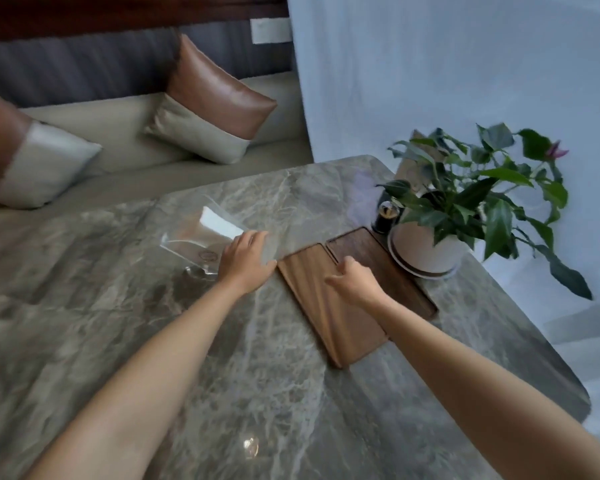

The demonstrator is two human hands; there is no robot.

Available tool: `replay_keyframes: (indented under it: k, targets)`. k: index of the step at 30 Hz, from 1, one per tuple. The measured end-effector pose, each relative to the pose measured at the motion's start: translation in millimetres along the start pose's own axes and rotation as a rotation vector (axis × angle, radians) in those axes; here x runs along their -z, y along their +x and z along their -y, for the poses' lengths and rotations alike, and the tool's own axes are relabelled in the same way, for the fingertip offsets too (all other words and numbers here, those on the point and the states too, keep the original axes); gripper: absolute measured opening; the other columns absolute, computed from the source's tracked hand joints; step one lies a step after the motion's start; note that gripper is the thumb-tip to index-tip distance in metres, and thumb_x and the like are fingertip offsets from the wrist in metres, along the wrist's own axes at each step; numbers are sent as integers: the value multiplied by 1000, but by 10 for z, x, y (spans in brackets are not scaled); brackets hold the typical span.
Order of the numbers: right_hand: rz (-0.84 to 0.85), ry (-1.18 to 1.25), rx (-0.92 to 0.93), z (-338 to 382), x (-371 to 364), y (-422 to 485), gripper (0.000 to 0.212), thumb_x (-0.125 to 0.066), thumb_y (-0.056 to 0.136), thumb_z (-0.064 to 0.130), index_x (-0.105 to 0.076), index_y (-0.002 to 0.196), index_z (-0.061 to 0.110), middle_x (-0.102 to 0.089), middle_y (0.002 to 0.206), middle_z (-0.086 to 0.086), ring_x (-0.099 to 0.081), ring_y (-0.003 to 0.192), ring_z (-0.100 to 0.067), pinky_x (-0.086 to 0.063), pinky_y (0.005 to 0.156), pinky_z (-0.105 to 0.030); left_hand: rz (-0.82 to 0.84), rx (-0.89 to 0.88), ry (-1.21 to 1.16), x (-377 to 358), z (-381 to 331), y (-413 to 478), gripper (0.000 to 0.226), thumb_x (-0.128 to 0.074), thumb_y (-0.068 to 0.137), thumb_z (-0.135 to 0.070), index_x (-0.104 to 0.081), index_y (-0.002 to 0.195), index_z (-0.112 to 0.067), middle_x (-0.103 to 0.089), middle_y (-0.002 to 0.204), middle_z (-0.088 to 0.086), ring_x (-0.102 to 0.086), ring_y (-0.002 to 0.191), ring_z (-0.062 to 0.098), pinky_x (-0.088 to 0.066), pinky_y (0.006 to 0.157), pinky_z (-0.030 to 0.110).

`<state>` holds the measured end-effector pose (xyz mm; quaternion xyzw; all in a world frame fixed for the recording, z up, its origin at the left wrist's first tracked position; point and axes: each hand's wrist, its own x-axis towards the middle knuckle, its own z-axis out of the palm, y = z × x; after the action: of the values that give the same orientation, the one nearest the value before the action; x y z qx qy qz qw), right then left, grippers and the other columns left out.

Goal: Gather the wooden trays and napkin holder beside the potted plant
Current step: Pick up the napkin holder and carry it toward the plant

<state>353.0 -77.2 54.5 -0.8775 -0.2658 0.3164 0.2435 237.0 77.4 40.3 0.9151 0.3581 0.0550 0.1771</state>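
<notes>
Two wooden trays lie side by side on the marble table (125,306). The dark tray (395,271) sits against the white pot of the plant (426,251). The lighter tray (321,306) lies left of it, touching it. My right hand (352,284) rests on the lighter tray near its far end, fingers loosely curled. A clear acrylic napkin holder (201,240) with white napkins stands left of the trays. My left hand (246,259) presses flat against the holder's right side, fingers spread.
A small dark jar (385,216) stands behind the dark tray, beside the pot. A sofa with brown and beige cushions (208,105) runs along the table's far side. A pale curtain (430,64) hangs behind the plant. The table's right edge drops off near the pot.
</notes>
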Motion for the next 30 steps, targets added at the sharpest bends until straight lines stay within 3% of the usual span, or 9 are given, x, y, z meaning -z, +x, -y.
replay_keyframes:
  k: [4, 8, 15, 22, 25, 30]
  targets:
    - [-3, -13, 209, 593, -77, 108, 62, -64, 88, 24, -34, 137, 2, -53, 133, -25, -50, 122, -35, -42, 98, -36, -128, 95, -28, 372, 449, -171, 60, -65, 81, -24, -43, 135, -11, -45, 139, 12, -40, 130, 28, -33, 106, 37]
    - [30, -37, 389, 1023, -257, 245, 87, -71, 83, 21, -15, 148, 6, -27, 153, -18, -29, 140, -30, -28, 115, -37, -176, 209, -11, 635, 853, -265, 69, -70, 77, -26, -39, 137, -13, -42, 140, 13, -39, 131, 30, -34, 107, 39]
    - [96, -254, 540, 1321, -584, 540, 111, -77, 77, 19, 5, 151, 9, -9, 160, -10, -15, 145, -30, -18, 119, -39, -48, 314, -18, 746, 1175, -131, 96, -77, 71, -32, -19, 146, -19, -21, 155, 9, -25, 142, 27, -26, 114, 40]
    - [140, -327, 536, 1317, -722, 769, 109, -77, 77, 16, 3, 151, 10, -13, 159, -9, -20, 144, -30, -22, 118, -41, 98, 283, -53, 682, 1264, 256, 109, -81, 68, -26, -8, 148, -29, -13, 159, 2, -20, 145, 24, -26, 117, 42]
    - [137, -309, 533, 1319, -768, 811, 102, -75, 79, 13, -3, 151, 12, -23, 156, -13, -34, 137, -33, -33, 111, -44, 116, 273, -90, 629, 1274, 340, 104, -81, 68, -21, -14, 148, -29, -22, 157, 0, -27, 142, 23, -30, 114, 39]
    - [75, -252, 527, 1280, -839, 832, 86, -71, 82, 8, -16, 148, 11, -41, 142, -19, -44, 127, -35, -39, 106, -45, 60, 276, -87, 538, 1253, 362, 94, -81, 68, -19, -27, 145, -22, -35, 151, 6, -38, 135, 27, -34, 109, 38]
